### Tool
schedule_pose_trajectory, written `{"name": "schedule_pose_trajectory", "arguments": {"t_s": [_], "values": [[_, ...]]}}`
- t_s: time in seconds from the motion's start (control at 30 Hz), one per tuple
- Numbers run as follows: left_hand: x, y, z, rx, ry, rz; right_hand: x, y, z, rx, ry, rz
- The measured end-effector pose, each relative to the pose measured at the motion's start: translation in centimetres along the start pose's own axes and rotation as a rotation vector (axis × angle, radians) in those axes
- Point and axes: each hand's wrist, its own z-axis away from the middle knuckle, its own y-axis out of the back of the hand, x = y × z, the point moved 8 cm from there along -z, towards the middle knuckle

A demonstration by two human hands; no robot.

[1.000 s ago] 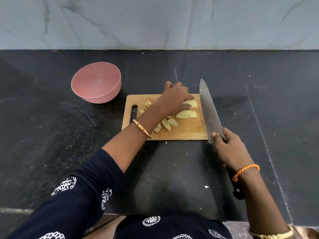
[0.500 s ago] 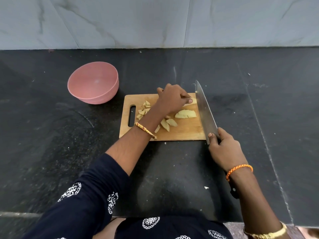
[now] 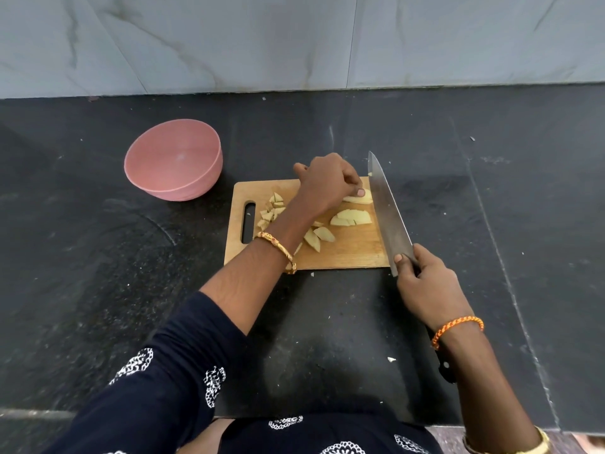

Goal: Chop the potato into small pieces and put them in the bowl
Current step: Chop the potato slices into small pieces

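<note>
Black stone counter (image 3: 491,224) carries pink bowl (image 3: 173,158) and wooden cutting board (image 3: 347,253)

Even, soft light; sharp focus; wide-angle bowing at edges.

View: one head-worn wide-angle camera, looking forward and steeply down.
Facing: toward the grey marble wall (image 3: 294,37) filling the top of the frame.
Nearness: close over the black counter (image 3: 98,257); wooden cutting board (image 3: 343,253) sits mid-frame.
Bottom edge: wearer's dark patterned sleeve (image 3: 157,381), lower left.
Overlap: none, single view.
</note>
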Motion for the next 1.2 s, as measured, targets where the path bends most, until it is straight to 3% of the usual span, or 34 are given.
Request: {"name": "schedule_pose_trajectory", "arguments": {"t_s": [0.13,0.37,0.87,1.2], "values": [[0.9,-0.2,1.6,0.085,-0.111,-0.123,-0.1,0.0,-0.2,0.024,0.008,0.021],[0.9,-1.1,2.5,0.059,-0.213,-0.273,-0.3,0.0,-0.5,0.021,-0.004,0.065],[1.3,-1.1,2.9,0.132,-0.188,-0.286,-1.9,0.6,-0.9,0.076,0.030,0.164],[1.3,-1.2,2.9,0.154,-0.172,-0.283,-1.9,-0.7,-1.1,-0.128,-0.043,0.345]]}}
